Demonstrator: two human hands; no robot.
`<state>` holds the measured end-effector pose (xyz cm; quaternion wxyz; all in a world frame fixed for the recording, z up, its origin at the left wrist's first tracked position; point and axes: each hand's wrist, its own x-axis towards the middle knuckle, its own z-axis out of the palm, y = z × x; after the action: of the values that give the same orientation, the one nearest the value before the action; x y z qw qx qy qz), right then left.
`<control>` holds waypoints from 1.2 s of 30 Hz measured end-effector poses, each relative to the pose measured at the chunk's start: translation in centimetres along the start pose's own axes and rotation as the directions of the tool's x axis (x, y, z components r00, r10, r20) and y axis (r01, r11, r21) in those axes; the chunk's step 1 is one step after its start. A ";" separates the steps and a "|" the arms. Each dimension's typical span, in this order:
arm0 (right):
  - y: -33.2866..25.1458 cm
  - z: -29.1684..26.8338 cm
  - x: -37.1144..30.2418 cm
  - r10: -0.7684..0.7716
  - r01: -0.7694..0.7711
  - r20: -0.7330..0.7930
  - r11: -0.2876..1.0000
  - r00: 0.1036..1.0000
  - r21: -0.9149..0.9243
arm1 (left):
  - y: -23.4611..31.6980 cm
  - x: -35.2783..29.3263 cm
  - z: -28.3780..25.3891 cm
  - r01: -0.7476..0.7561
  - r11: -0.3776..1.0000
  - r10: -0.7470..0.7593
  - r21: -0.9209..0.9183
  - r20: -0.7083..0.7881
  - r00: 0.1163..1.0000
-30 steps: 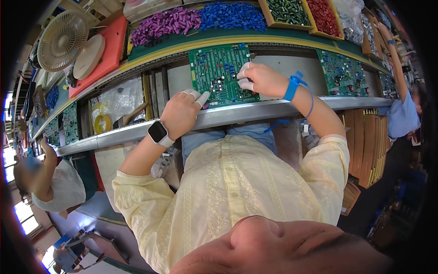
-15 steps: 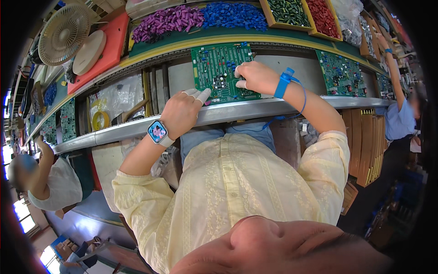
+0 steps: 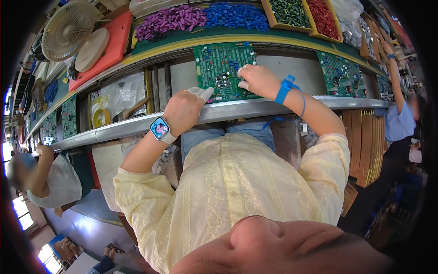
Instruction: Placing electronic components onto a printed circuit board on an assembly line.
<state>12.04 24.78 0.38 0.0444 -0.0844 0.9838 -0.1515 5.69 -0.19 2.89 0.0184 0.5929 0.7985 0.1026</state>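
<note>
A green circuit board [image 3: 212, 64] crowded with small parts lies on the rail line in front of me. At its lower left corner is my left hand [image 3: 185, 107], white finger covers on its fingertips, which are pressed together. A small purple component [image 3: 210, 100] peeks out beneath those fingertips; most of it is hidden. Over the board's right side, my right hand [image 3: 260, 82] has its covered thumb and forefinger apart, with the board showing between them and the other fingers curled. On the right wrist sits a blue strap [image 3: 284, 89] with a cord.
Beyond the rail lie heaps of purple components [image 3: 171, 23] and blue components [image 3: 237, 17], with boxes of green components [image 3: 287, 13] and red components [image 3: 323, 18]. Another circuit board [image 3: 341, 75] lies to the right. A fan [image 3: 68, 29] stands far left. Co-workers sit on both sides.
The view has shifted slightly, moving the board a little right in the picture. My right hand has turned slightly over the board; the left stays at its corner.
</note>
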 end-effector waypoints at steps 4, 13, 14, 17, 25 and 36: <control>0.9 0.0 0.3 -0.126 0.132 -0.063 0.985 0.990 0.114 | -0.1 -0.6 -0.4 0.047 0.996 -0.049 -0.080 -0.018 0.999; -9.1 0.6 1.9 -0.631 0.646 -0.277 0.762 0.725 -0.042 | -3.4 -15.1 -3.2 0.538 0.715 -0.664 -0.447 -0.192 0.723; -10.3 1.5 2.5 -0.665 0.675 -0.234 0.736 0.709 -0.047 | -3.2 -17.6 -2.8 0.604 0.700 -0.699 -0.380 -0.193 0.689; -11.4 4.5 3.5 -0.653 0.645 -0.137 0.757 0.745 -0.105 | -0.4 -21.2 0.2 0.907 0.420 -0.907 0.032 0.052 0.418; -11.0 5.4 3.2 -0.461 0.462 0.051 0.866 0.886 -0.190 | -1.1 -26.1 9.6 0.967 0.255 -0.953 -0.021 0.161 0.255; -9.4 5.2 2.5 -0.431 0.425 0.003 0.889 0.902 -0.168 | -4.5 -30.7 8.9 0.960 0.228 -0.970 -0.164 -0.124 0.209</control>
<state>11.63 14.01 -1.81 -0.0142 -0.2997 0.9508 -0.0775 11.87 -29.34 -9.52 0.0131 -0.0456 0.9878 0.1483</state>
